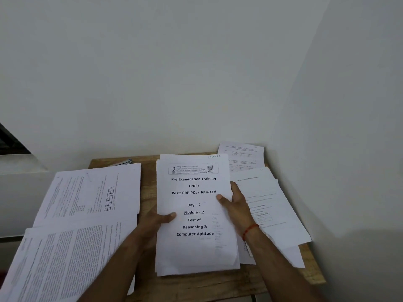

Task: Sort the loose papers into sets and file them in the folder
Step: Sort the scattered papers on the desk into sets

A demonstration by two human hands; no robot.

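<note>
At the centre of the wooden table (pixel 196 284): a thick stack of papers (pixel 194 247), top sheet headed "Pre Examination Training (PET)", "Day - 2", "Module - 2". Impossible to tell whether the stack's near end rests on the table or hangs just above it.

On the stack's left edge, the left hand (pixel 152 225), thumb laid over the cover, fingers hidden beneath, clamped on the stack. On the stack's right edge, the right hand (pixel 236 207), thumb on the cover below the "Post" line, fingers wrapped round the edge, gripping likewise. Round the right wrist, a red thread (pixel 250 229).

Left of the stack, two large overlapping printed sheets (pixel 87 203), turned sideways, spilling off the table. Right of the stack, beneath the right hand, a loose fan of forms (pixel 277 205). Beyond the stack's far right corner, one more sheet (pixel 242 155) leaning against the wall (pixel 196 83). Beyond the stack's far left corner, a small metal object (pixel 123 162), too little showing to identify.
</note>
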